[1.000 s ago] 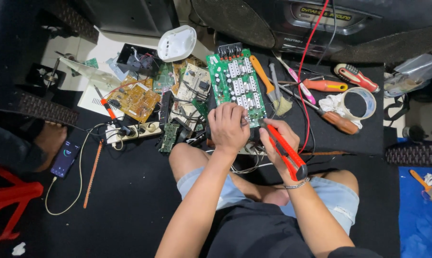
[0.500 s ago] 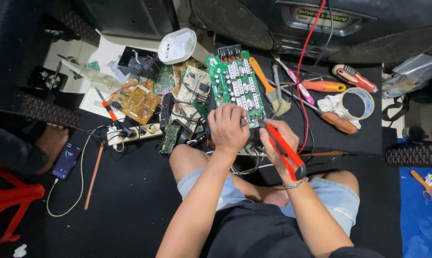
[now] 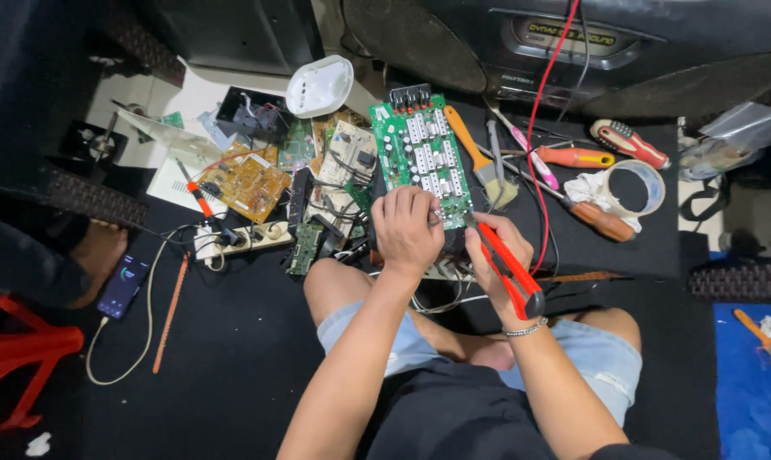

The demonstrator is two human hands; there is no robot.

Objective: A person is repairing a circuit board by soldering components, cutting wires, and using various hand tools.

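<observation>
My left hand (image 3: 407, 228) presses the near end of the green circuit board (image 3: 421, 157) on the dark mat; my right hand (image 3: 493, 252) clamps red-handled pliers (image 3: 506, 266). Board judged stiff, light, fragile: hold edges.

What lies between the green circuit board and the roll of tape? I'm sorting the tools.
In the head view: a brush and screwdrivers.
</observation>
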